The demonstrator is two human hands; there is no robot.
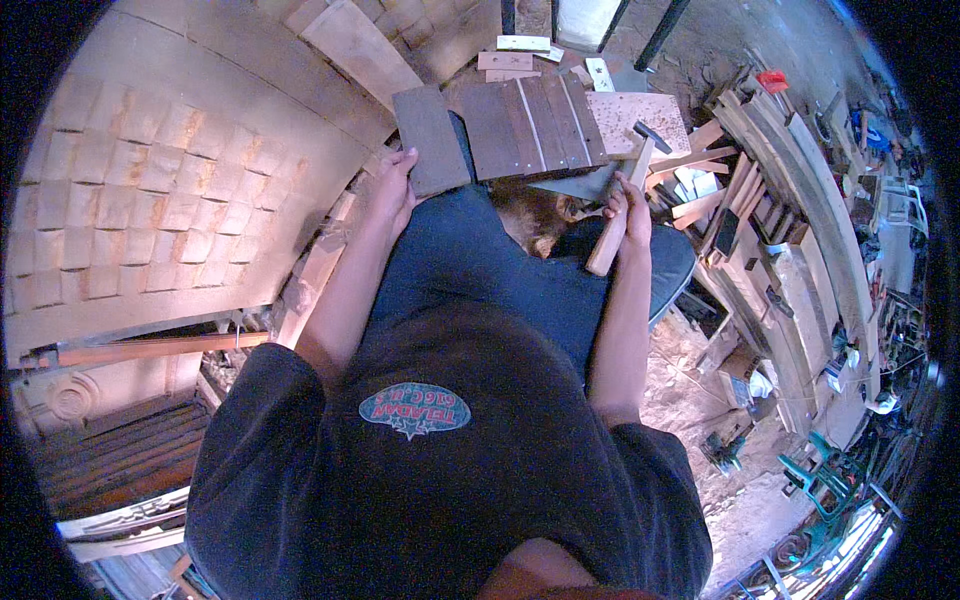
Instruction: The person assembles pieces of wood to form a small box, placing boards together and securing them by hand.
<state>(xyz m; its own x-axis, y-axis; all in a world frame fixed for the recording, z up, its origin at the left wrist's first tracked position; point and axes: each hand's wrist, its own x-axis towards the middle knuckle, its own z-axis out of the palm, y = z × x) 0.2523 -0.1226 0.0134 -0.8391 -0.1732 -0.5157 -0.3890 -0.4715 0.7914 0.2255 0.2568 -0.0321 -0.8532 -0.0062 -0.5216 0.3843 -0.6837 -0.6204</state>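
- Nearest, a dark T-shirt with an oval printed patch on the chest, and dark blue trousers over the raised knees.
- Two bare forearms, reaching up from the lower edge along both sides of the lap.
- Left hand at the left knee, fingers closed on the lower edge of a single dark wooden slat, thumb underneath; slat tilted a little and just beside a row of similar slats.
- Right hand wrapped in a fist around the pale wooden handle of a hammer; handle slanting down toward the right thigh, dark metal head up over the boards.
- Row of dark slats side by side past the knees, forming one panel; thin pale lines between some of them.
- Pale speckled board touching the right side of this panel, partly under the hammer head.
- To the left, a big curved surface covered with small pale wooden shingles, bending with the lens.
- To the right, a pile of wood offcuts and long curved planks in a stack.
- Farther right, tools and clutter along the rim, too small for telling apart.
- Farthest, at the top, some small pale wood blocks on a dusty floor.
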